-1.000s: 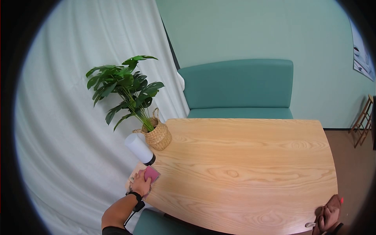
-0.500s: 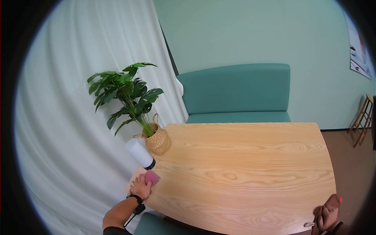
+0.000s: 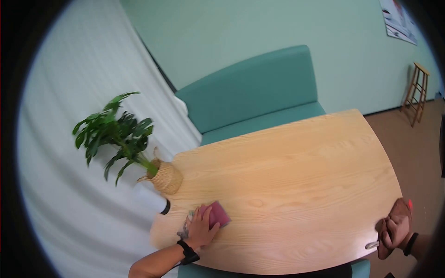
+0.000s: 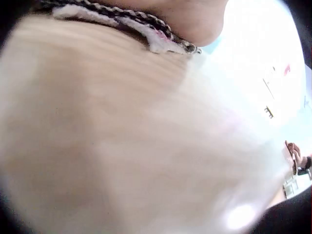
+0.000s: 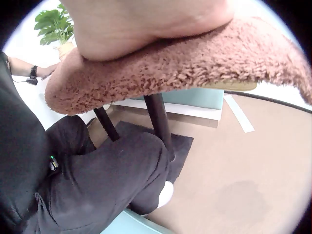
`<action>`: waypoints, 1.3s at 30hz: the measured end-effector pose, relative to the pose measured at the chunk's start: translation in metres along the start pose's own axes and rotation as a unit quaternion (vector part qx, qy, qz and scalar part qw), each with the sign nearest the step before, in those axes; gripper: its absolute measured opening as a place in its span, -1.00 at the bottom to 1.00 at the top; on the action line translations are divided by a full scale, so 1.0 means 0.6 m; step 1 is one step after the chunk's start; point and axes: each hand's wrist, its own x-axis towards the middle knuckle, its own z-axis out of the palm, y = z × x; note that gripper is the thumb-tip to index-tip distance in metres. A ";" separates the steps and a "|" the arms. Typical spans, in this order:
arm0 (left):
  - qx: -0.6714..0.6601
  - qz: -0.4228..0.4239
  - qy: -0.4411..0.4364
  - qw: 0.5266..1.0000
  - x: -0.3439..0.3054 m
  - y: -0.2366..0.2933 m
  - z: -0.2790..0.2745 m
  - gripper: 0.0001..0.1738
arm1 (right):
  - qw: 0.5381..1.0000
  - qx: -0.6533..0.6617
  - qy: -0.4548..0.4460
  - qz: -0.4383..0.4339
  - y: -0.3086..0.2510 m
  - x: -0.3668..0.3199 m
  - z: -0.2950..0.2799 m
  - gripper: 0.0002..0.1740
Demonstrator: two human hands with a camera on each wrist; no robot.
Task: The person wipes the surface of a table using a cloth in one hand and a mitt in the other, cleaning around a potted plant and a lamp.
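On the left part of the wooden table [image 3: 287,185], my left hand [image 3: 200,229] lies flat over a pink cloth [image 3: 219,215], fingers stretched out on it. Grey-white fabric shows to the left of that hand. In the left wrist view the cloth's braided dark edge and pale fleecy underside [image 4: 87,13] lie close over the wood. My right hand [image 3: 395,229] grips a fluffy brown cloth [image 3: 401,209] at the table's right edge, fingers curled into it. A pale loop [image 3: 371,245] sticks out from it over the tabletop. Its thick pile [image 5: 195,63] fills the upper right wrist view.
A white cylinder with a black base [image 3: 150,198] and a plant in a woven basket [image 3: 168,178] stand at the left end, beside a white curtain [image 3: 69,162]. A green bench [image 3: 255,92] is behind the table. A wooden stool [image 3: 417,92] stands far right.
My left hand has slid the pink cloth rightward, away from the table's left edge and the white cylinder. The head view has tilted and turned right. My right hand still grips the brown cloth.
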 end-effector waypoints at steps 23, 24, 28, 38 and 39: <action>0.029 0.216 -0.135 0.966 0.326 0.560 -0.066 0.26 | 0.998 -0.027 -0.049 0.001 -0.023 0.030 -0.049 -0.74; 0.022 0.244 -0.138 0.960 0.301 0.599 -0.065 0.25 | 0.998 -0.024 -0.052 0.004 -0.022 0.029 -0.048 -0.75; 0.021 0.356 -0.134 0.925 0.204 0.675 -0.050 0.21 | 0.998 -0.017 -0.061 0.014 -0.030 0.028 -0.056 -0.74; 0.010 0.256 -0.131 0.958 0.126 0.297 -0.043 0.19 | 0.998 -0.015 -0.030 0.044 -0.040 0.024 -0.054 -0.72; -0.018 0.222 -0.123 0.967 0.118 0.223 -0.039 0.19 | 0.998 -0.008 -0.040 0.044 -0.037 0.025 -0.055 -0.71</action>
